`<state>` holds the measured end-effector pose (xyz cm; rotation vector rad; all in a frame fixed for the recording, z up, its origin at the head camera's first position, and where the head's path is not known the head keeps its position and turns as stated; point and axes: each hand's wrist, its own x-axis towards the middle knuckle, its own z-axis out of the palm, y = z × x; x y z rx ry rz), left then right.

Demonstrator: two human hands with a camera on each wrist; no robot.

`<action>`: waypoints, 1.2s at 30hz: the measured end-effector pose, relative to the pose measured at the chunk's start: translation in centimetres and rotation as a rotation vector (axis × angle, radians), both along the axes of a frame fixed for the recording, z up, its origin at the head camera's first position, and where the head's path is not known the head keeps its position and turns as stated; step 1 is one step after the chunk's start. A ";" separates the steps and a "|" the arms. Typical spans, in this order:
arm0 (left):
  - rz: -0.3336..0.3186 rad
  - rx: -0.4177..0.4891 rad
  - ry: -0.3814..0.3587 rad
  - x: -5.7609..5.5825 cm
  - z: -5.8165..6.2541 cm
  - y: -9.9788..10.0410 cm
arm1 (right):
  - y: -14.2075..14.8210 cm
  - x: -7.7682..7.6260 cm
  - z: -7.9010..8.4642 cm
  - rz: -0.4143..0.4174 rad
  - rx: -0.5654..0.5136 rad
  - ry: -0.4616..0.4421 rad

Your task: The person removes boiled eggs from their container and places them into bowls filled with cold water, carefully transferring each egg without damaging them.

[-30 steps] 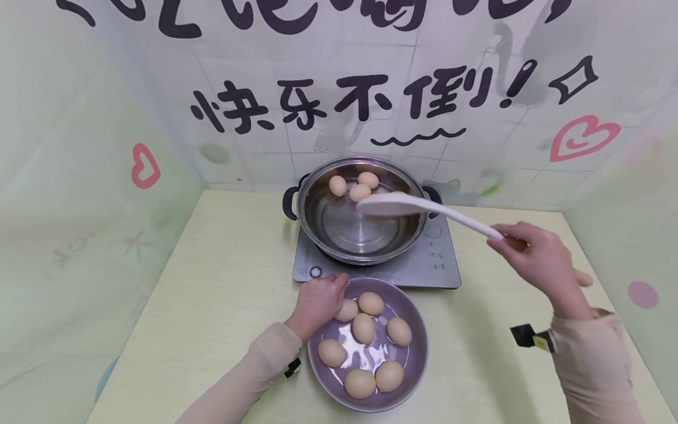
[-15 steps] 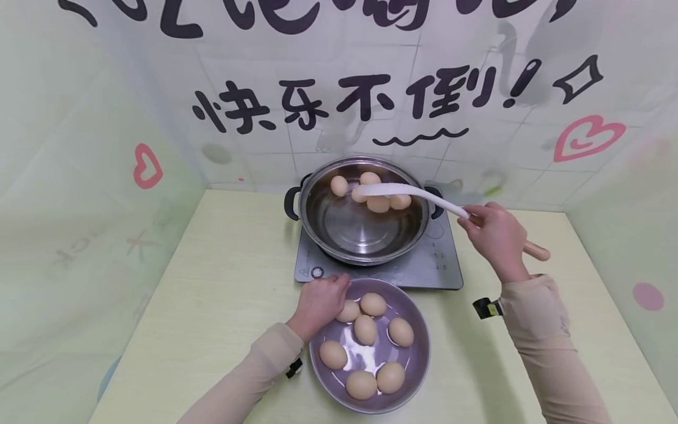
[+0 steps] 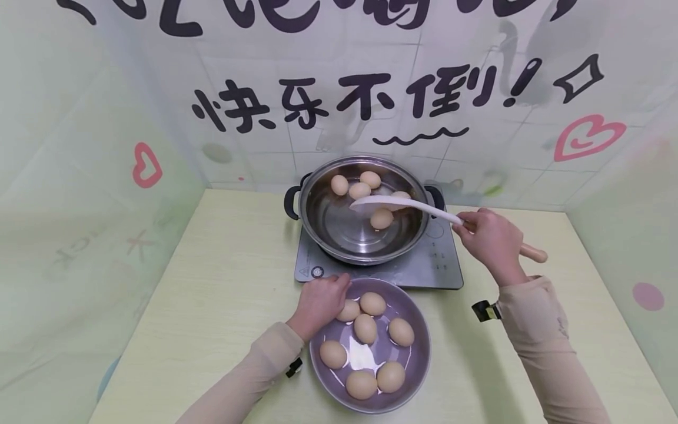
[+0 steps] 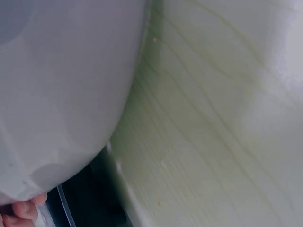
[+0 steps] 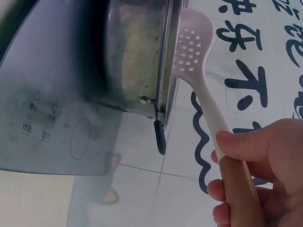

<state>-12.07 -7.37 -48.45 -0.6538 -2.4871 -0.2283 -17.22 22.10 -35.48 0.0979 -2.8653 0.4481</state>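
My right hand [image 3: 489, 241] grips a white slotted spoon [image 3: 392, 203] by its brown wooden handle [image 5: 239, 189]. The spoon's pierced head [image 5: 194, 45] hangs over the inside of a steel pot [image 3: 352, 254], partly covering the eggs behind it. Several eggs sit in the pot, most at its back, with one egg [image 3: 381, 218] just in front of the spoon. My left hand [image 3: 320, 303] holds the left rim of a purple bowl [image 3: 421, 365], its fingertips [image 4: 24, 210] showing against the bowl's outer side in the left wrist view. In the bowl lie several brown eggs [image 3: 365, 328].
Under the pot is a grey induction cooker [image 3: 434, 265], just behind the bowl. Black handles [image 3: 289, 203] stick out from the pot's sides. A pale wood-look table [image 3: 222, 265] carries everything, and a printed wall sheet [image 3: 339, 135] rises close behind the pot.
The right hand has moved left with the spoon, whose head lifted over the back eggs and came down again. One egg in the pot has shifted toward the front. The left hand stays put.
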 end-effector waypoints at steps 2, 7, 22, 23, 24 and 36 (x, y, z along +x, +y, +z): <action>-0.001 0.000 0.000 0.0 0.0 0.0 | 0.1 0.1 0.1 0.009 0.013 -0.012; -0.006 -0.002 0.012 -0.1 0.0 0.0 | 0.2 0.8 0.6 0.021 0.034 -0.056; 0.007 -0.015 -0.015 0.1 0.2 0.0 | 0.8 2.7 1.8 0.081 0.102 -0.172; 0.009 -0.016 -0.020 0.1 0.2 0.0 | 0.8 2.8 1.9 0.083 0.106 -0.181; 0.010 -0.018 -0.024 0.1 0.2 0.0 | 0.9 2.9 2.0 0.088 0.111 -0.189; 0.013 -0.013 -0.027 0.1 0.1 0.0 | 0.3 3.8 2.3 0.122 0.106 -0.256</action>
